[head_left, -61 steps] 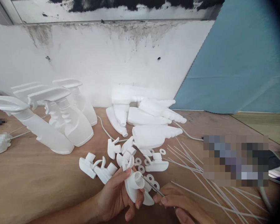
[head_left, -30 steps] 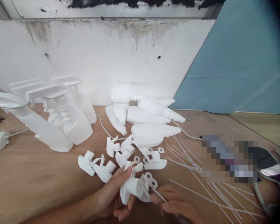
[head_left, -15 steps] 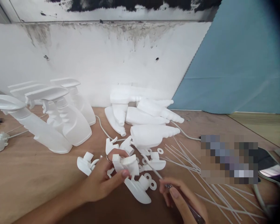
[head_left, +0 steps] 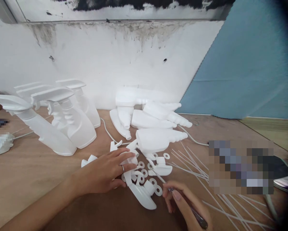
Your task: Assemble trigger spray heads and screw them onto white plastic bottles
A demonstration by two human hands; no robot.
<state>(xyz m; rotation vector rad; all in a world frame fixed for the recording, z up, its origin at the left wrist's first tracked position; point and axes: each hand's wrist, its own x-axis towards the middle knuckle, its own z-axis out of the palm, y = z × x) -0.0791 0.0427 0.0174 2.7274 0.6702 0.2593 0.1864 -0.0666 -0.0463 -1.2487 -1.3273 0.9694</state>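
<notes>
My left hand (head_left: 110, 170) is palm down over a pile of white trigger spray heads, its fingers stretched out and the thumb apart. The fingers lie against a white spray head part (head_left: 132, 158), partly hidden beneath them. My right hand (head_left: 182, 200) is closed round the dark, glossy handle of a screwdriver (head_left: 160, 177), whose thin metal shaft points up and left. Its tip is near a spray head (head_left: 163, 169) on the table. Another spray head (head_left: 142, 195) lies between my hands, next to several flat white washers (head_left: 158, 190).
Assembled white spray bottles (head_left: 82, 133) stand at the left. White bottles without heads (head_left: 158, 139) lie heaped near the wall. Thin white tubes (head_left: 220, 195) fan across the right. A blue sheet (head_left: 249, 70) hangs behind, and a cable (head_left: 106, 128) runs over the wooden table (head_left: 21, 179).
My left hand has turned palm down and lowered onto the pile; the white spray head part it was pinching is no longer raised in it. My right hand keeps the screwdriver nearly still.
</notes>
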